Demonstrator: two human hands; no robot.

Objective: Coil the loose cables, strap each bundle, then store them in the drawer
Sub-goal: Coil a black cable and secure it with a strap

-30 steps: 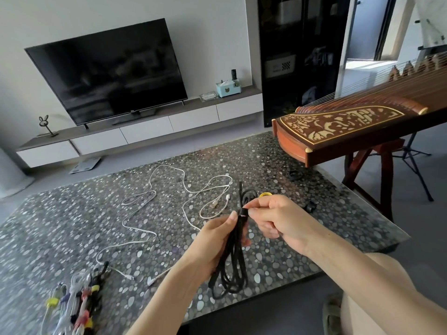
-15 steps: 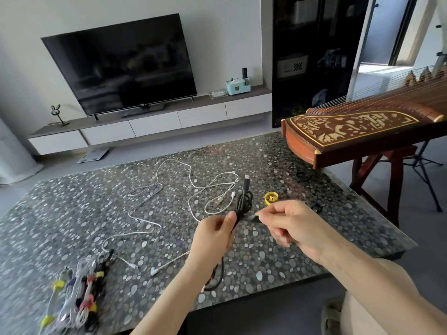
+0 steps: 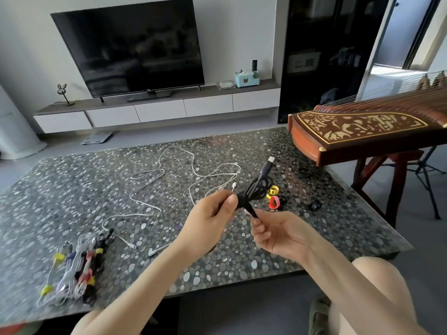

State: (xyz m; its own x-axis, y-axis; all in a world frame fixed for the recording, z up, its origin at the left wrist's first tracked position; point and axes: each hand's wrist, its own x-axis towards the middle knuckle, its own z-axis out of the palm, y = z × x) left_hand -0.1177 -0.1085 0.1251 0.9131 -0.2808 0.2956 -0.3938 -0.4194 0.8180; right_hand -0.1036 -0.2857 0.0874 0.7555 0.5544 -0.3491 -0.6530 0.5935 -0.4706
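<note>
My left hand (image 3: 210,222) grips a coiled black cable (image 3: 257,189) above the pebble-patterned table (image 3: 72,194); its plug end sticks up to the right. My right hand (image 3: 278,232) pinches the end of a black strap (image 3: 250,209) wrapped round the coil. Loose white cables (image 3: 169,180) sprawl over the middle of the table. Several strapped bundles (image 3: 75,269) lie at the front left. A yellow strap roll (image 3: 273,191) and a red strap roll (image 3: 274,202) sit just behind the coil.
A wooden zither (image 3: 362,131) on a stand overhangs the table's right side. Small black strap rolls (image 3: 315,205) lie near the right edge. A TV (image 3: 135,44) stands on a low cabinet with white drawers (image 3: 159,112) against the far wall.
The coil has swung from hanging down to pointing up and right. My right hand dropped below it and now pulls the strap end toward me. The red strap roll came into sight.
</note>
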